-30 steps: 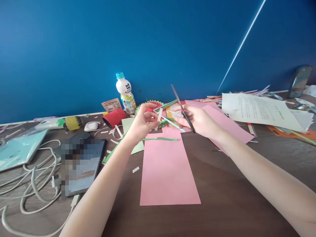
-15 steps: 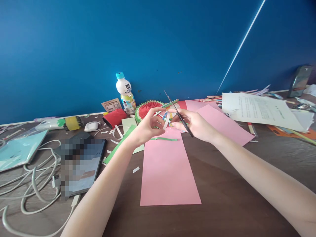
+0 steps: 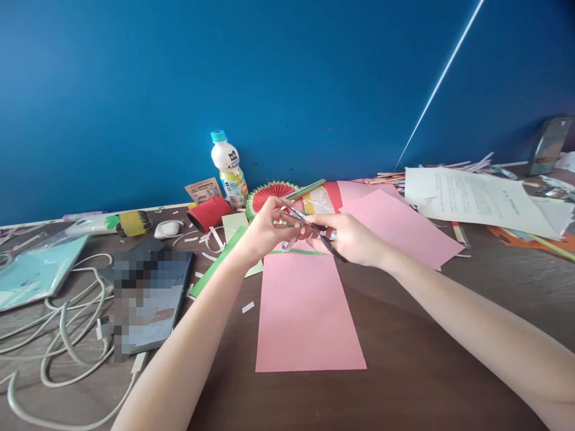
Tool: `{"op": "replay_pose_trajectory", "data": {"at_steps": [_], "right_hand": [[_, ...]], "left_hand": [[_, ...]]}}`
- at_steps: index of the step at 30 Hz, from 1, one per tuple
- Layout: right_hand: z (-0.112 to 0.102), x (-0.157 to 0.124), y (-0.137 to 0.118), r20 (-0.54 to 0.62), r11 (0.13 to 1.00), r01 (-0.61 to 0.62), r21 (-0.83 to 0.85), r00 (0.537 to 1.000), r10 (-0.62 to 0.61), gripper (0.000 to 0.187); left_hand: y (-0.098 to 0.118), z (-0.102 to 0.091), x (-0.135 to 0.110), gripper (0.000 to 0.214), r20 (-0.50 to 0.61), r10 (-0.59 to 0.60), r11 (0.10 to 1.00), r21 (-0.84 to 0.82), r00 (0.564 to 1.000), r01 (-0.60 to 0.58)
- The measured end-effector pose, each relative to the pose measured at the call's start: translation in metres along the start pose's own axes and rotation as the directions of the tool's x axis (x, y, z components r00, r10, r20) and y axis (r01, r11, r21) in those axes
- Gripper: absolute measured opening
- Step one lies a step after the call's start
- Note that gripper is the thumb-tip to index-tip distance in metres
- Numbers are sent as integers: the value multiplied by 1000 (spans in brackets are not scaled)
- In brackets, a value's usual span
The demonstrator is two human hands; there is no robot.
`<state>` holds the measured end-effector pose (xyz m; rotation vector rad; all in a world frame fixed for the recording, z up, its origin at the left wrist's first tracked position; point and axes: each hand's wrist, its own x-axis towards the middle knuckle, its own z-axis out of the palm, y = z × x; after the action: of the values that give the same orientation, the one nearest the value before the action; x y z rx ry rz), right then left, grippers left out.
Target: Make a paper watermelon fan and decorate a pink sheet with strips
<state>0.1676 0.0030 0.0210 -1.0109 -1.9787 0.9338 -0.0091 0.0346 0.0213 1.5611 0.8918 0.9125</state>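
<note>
My right hand (image 3: pixel 354 239) grips a pair of dark-handled scissors (image 3: pixel 333 248), their blades pointing left toward my other hand. My left hand (image 3: pixel 263 230) pinches a thin whitish strip (image 3: pixel 290 245) that curls below its fingers; its far end is hard to make out. The blades cross close to the left fingertips, and I cannot tell whether they touch the strip. Under both hands lies a pink paper sheet (image 3: pixel 309 317) with a narrow green strip (image 3: pixel 309 252) across its upper part. A red and green pleated paper fan (image 3: pixel 269 194) stands just behind.
Left are a drink bottle (image 3: pixel 229 170), a red tube (image 3: pixel 210 214), green paper (image 3: pixel 215 263), a phone (image 3: pixel 173 299) and white cables (image 3: pixel 67 335). More pink paper (image 3: pixel 399 227) and a printed sheet (image 3: pixel 476 200) lie right. A blue wall (image 3: pixel 287 78) rises behind.
The scissors have swung from pointing up and away to pointing left, with the blades now near the left fingers. My right hand has lowered slightly, and the whitish strip hangs lower.
</note>
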Motion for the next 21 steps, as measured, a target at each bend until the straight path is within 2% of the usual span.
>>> {"op": "replay_pose_trajectory", "data": {"at_steps": [5,9,15,21], "right_hand": [[-1,1,3,-6,1000,-3,13,1000,3,23],[-1,3,6,-72,999,28,30,997,-26,15],[-4,2,6,-173,999,44,-16,984,-46,6],[-15,1,5,-241,998,41,-53,969,-53,12]], "left_hand": [[-1,0,-1,36,-33,6,995,104,999,-2],[-3,4,-2,26,63,16,991,135,998,-24],[2,11,-3,21,165,-58,997,56,985,50],[12,16,-8,24,203,-149,989,3,968,151]]}}
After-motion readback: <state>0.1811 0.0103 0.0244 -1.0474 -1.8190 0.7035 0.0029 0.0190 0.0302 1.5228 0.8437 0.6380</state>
